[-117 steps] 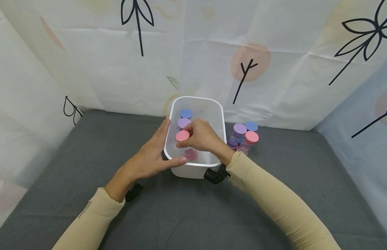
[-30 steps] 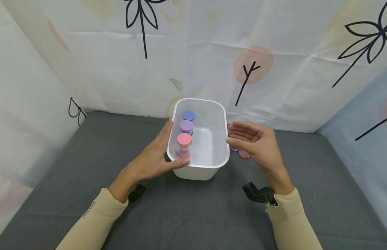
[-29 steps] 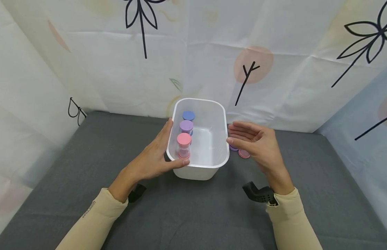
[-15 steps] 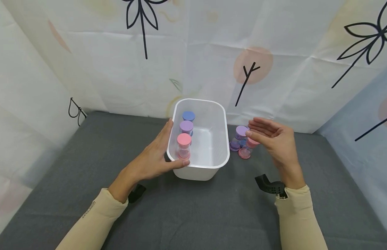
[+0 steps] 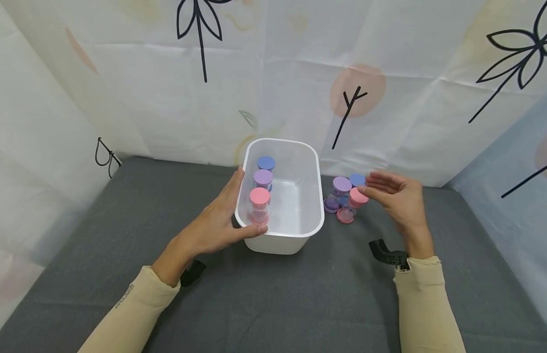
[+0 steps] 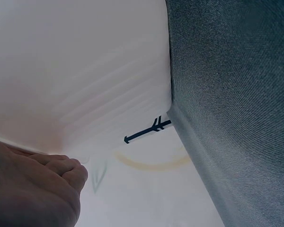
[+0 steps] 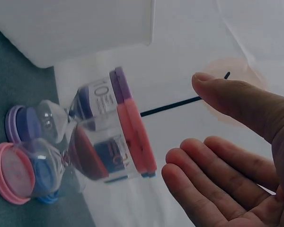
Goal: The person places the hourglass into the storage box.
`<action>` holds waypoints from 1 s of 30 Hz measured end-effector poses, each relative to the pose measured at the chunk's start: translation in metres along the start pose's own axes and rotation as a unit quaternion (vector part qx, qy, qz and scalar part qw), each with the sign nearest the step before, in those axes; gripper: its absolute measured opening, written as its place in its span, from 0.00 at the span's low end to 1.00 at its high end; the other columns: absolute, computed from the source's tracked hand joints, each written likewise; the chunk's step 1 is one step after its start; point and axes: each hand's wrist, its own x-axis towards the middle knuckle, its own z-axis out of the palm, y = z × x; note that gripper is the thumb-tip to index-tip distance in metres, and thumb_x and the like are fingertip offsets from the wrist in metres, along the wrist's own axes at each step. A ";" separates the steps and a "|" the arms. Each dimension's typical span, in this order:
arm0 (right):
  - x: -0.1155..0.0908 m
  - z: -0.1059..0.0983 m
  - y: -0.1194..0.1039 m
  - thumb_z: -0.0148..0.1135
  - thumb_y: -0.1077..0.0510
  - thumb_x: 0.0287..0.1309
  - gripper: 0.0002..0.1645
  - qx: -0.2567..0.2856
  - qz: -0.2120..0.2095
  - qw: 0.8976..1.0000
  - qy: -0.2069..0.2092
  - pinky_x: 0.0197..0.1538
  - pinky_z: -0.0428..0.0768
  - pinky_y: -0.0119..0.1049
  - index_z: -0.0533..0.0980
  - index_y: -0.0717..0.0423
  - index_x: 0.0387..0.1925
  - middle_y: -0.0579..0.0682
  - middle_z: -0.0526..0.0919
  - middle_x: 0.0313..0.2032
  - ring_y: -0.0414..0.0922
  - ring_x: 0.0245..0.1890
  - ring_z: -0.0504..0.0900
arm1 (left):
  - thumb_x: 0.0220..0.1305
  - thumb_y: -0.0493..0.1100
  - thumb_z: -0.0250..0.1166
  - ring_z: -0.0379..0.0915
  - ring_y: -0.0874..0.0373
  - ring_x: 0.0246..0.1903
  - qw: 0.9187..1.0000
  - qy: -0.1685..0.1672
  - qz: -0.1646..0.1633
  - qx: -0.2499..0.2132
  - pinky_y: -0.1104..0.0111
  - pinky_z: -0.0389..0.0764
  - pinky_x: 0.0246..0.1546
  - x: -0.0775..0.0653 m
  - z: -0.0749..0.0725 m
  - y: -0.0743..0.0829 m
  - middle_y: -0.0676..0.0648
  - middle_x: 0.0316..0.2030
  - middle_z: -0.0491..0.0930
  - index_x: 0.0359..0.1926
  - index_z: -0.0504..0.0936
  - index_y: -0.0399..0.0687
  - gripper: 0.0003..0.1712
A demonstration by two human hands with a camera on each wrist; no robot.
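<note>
A white plastic bin (image 5: 284, 245) stands on the table. My left hand (image 5: 209, 223) rests against its left side, fingers along the wall and thumb over the front rim. Inside, along the left wall, three sand timers stand upright in a row: pink (image 5: 260, 197), purple (image 5: 263, 177) and blue (image 5: 266, 163). Right of the bin is a tight cluster of a purple sand timer (image 5: 341, 185), a blue sand timer (image 5: 357, 180) and a pink sand timer (image 5: 346, 214). My right hand (image 5: 399, 198) hovers just right of that cluster, fingers extended, thumb apart, holding nothing.
Dark grey cloth (image 5: 273, 304) covers the table. A white printed curtain (image 5: 291, 98) hangs right behind the bin and the cluster, and more curtain closes in both sides. A black wrist camera mount (image 5: 388, 254) sits below my right hand.
My right hand has let go of the pink sand timer, which now stands in the bin, and has moved out rightward past the cluster. My left hand stays at the bin.
</note>
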 end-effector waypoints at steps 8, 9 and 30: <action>0.001 -0.012 0.006 0.79 0.57 0.54 0.32 -0.139 0.033 0.990 -0.018 0.43 0.80 0.24 0.79 0.67 0.58 0.39 0.87 0.40 0.32 0.40 0.86 | 0.58 0.67 0.71 0.33 0.57 0.78 1.000 0.001 0.001 0.001 0.42 0.52 0.71 0.000 0.000 0.000 0.53 0.80 0.31 0.81 0.29 0.59 0.70; 0.001 -0.013 0.006 0.78 0.56 0.55 0.33 -0.151 0.039 0.987 -0.025 0.43 0.80 0.24 0.78 0.67 0.58 0.38 0.87 0.41 0.31 0.40 0.85 | 0.58 0.67 0.71 0.33 0.56 0.78 1.000 0.000 0.001 0.002 0.42 0.53 0.71 0.000 0.000 0.000 0.53 0.80 0.31 0.81 0.29 0.59 0.69; 0.004 -0.004 0.014 0.83 0.54 0.48 0.36 -0.190 0.077 0.972 -0.118 0.43 0.80 0.28 0.80 0.65 0.57 0.60 0.86 0.48 0.36 0.41 0.86 | 0.58 0.68 0.71 0.32 0.57 0.78 1.000 -0.002 -0.003 0.002 0.41 0.52 0.71 -0.001 0.000 0.000 0.55 0.80 0.31 0.81 0.29 0.58 0.70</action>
